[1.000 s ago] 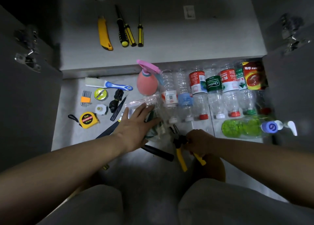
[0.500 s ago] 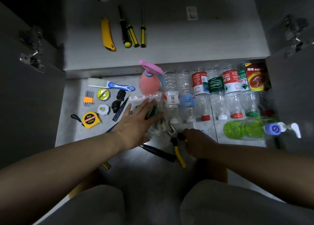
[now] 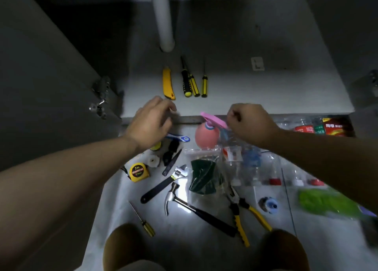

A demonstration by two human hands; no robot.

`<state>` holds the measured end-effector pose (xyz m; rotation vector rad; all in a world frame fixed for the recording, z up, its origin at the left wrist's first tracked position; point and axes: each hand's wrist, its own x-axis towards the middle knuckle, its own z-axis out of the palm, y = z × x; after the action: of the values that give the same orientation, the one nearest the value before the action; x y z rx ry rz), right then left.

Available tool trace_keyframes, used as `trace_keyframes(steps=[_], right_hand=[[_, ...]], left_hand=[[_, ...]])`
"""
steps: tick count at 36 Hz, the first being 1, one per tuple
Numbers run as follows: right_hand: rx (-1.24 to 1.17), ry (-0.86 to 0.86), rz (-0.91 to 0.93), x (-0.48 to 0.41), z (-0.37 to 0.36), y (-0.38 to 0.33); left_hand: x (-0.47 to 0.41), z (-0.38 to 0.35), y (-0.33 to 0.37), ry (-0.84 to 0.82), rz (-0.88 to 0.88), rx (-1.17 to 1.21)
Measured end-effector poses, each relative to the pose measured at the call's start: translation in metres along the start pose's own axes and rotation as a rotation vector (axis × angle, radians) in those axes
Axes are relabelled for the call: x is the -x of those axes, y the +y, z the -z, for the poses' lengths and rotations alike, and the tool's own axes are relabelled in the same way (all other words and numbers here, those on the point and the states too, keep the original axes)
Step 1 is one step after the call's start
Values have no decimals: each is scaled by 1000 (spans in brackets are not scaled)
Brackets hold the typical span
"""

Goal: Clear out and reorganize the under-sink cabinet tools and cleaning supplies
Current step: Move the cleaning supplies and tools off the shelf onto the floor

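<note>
Hovering apart over the cabinet edge (image 3: 189, 119), the left hand (image 3: 152, 125) hangs loosely curled, the right hand (image 3: 248, 123) fisted, both empty.

**Tools and supplies, counted by kind**

Four screwdrivers show: three black-and-yellow screwdrivers (image 3: 185, 82) side by side on the far cabinet floor, and one amber-handled screwdriver (image 3: 143, 221) on the near tiles. There is one each of the yellow utility knife (image 3: 168, 83), tape measure (image 3: 138, 172), hammer (image 3: 196, 209), adjustable wrench (image 3: 161, 185), pair of pliers (image 3: 235, 205), blue-handled brush (image 3: 179, 137), pink spray bottle (image 3: 206, 135), green bottle (image 3: 325, 203) and zip bag (image 3: 202, 176). The dark green pieces inside the bag are too bunched to count. The clear bottles (image 3: 235, 164) on the right are blurred and half hidden, so their number cannot be told. One white pipe (image 3: 163, 21) stands at the far end.
</note>
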<state>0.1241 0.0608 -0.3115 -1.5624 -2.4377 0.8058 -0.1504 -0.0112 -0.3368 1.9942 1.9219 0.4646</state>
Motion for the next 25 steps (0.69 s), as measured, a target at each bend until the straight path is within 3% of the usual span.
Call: trace_keyframes(steps=[3, 7, 13, 25], right_hand=[[-66, -33, -17, -42, 0, -15], [-77, -36, -81, -90, -8, -24], [-27, -17, -186, -134, -24, -24], [70, 10, -357, -153, -39, -24]], left_hand=[[-30, 3, -14, 39, 129, 57], [-69, 0, -26, -50, 273, 60], [-107, -13, -31, -112, 336, -50], [-87, -20, -24, 52, 482, 101]])
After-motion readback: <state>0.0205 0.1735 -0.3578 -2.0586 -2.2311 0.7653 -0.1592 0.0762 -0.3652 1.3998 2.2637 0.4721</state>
